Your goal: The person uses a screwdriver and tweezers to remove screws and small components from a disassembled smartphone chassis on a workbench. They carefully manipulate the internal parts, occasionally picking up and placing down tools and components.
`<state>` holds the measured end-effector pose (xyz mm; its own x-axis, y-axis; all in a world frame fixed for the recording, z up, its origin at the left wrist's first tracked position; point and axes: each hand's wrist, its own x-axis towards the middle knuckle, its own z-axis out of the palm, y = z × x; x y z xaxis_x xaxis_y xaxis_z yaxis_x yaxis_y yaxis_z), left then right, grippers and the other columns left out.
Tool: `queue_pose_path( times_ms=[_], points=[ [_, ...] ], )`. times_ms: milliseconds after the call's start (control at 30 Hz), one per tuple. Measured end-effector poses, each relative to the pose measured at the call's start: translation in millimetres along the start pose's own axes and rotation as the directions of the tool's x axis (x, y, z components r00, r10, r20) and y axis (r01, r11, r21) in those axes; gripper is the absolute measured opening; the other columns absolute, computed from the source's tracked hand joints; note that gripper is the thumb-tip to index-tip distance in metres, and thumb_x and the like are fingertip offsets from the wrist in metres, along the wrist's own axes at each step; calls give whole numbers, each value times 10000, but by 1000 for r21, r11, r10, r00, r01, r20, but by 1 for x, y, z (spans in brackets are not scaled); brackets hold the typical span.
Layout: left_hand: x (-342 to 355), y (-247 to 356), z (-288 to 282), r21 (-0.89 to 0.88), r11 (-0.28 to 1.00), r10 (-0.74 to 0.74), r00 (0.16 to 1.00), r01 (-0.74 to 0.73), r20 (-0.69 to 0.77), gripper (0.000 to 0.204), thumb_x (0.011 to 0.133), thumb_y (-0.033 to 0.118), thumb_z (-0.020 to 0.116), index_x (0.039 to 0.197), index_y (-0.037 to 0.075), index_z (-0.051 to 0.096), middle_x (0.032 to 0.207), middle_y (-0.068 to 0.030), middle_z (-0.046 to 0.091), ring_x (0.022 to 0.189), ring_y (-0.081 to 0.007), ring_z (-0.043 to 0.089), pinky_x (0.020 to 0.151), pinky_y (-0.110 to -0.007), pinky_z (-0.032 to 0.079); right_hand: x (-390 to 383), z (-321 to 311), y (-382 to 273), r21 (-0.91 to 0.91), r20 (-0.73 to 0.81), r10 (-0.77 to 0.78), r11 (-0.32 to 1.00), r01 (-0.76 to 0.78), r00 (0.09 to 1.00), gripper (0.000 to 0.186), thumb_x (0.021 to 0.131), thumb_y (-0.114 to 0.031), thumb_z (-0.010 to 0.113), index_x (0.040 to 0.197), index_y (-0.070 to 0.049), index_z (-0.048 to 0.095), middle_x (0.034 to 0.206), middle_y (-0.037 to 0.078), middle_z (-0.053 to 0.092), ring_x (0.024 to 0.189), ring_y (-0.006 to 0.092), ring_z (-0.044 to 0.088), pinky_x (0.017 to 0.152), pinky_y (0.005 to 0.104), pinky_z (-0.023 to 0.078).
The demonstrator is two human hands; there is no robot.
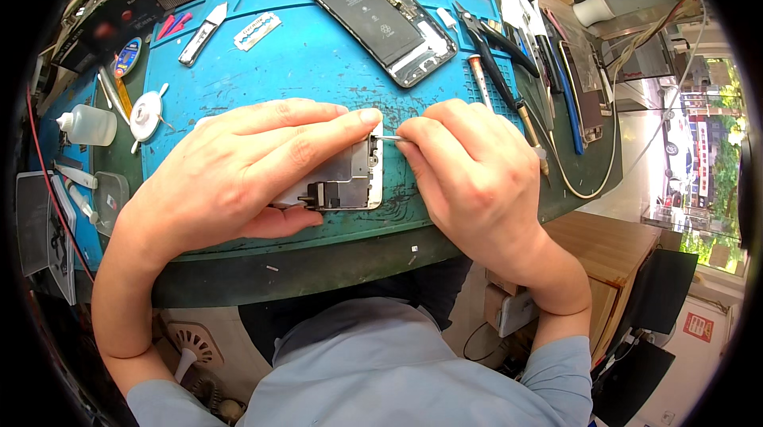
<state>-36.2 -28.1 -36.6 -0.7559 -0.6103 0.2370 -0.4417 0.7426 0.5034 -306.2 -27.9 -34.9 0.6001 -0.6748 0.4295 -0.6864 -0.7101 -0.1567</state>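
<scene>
A phone screen assembly (347,180), with a white edge and its metal-backed inner side up, lies on the blue work mat (334,89). My left hand (238,161) is closed over it, fingers across the top and thumb along the near edge, hiding its left part. At its right end, my right hand (469,168) pinches a thin metal tool (388,137) whose tip touches the corner by the white edge. Most of that tool is inside my fingers, so its exact kind is hidden. Beside the thumb, a black flex piece (316,195) stands up from the assembly.
Behind my hands lies an opened phone body (373,17) with its battery showing. A razor blade (257,31) and a utility knife (203,35) sit to its left. Cutters (497,41) and a soldering iron (509,81) lie right. A clear bottle (87,125) stands at far left.
</scene>
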Motion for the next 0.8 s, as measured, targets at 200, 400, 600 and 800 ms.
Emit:
queue_pose_path(
  times_ms=[200, 400, 600, 800],
  points=[
    [0, -1, 1, 8, 1000, 13, 1000, -13, -12, 923, 674, 151, 875, 1506, 26, 498, 1384, -129, 678, 1245, -372, 651, 1042, -448, 549, 8, -13, -7, -157, 104, -57, 985, 72, 993, 132, 811, -68, 778, 925, -62, 713, 890, 37, 645, 761, 223, 611, 647, 358, 452],
    [-1, -3, 4, 17, 999, 34, 999, -33, -27, 941, 666, 145, 871, 1516, 30, 482, 1392, -119, 675, 1246, -375, 647, 1036, -452, 551, 13, -18, -9, -211, 167, -110, 967, 144, 980, 139, 781, -68, 728, 919, -53, 715, 894, 22, 647, 782, 207, 614, 659, 351, 464],
    [-2, -3, 3, 3, 1000, 23, 1000, -23, -19, 963, 656, 125, 868, 1526, 29, 467, 1407, -99, 671, 1261, -365, 640, 1046, -446, 546, 18, -19, -2, -152, 190, -125, 976, 155, 974, 141, 777, -69, 717, 917, -50, 719, 892, 25, 657, 790, 211, 624, 679, 352, 493],
    [-1, -4, 4, -8, 1000, 18, 1000, -19, -15, 982, 648, 121, 872, 1534, 31, 460, 1413, -89, 669, 1273, -355, 636, 1054, -442, 543, 22, -19, 7, -58, 199, -146, 985, 160, 969, 135, 781, -42, 741, 914, -44, 717, 901, 35, 683, 789, 226, 629, 692, 359, 506]
  ],
)
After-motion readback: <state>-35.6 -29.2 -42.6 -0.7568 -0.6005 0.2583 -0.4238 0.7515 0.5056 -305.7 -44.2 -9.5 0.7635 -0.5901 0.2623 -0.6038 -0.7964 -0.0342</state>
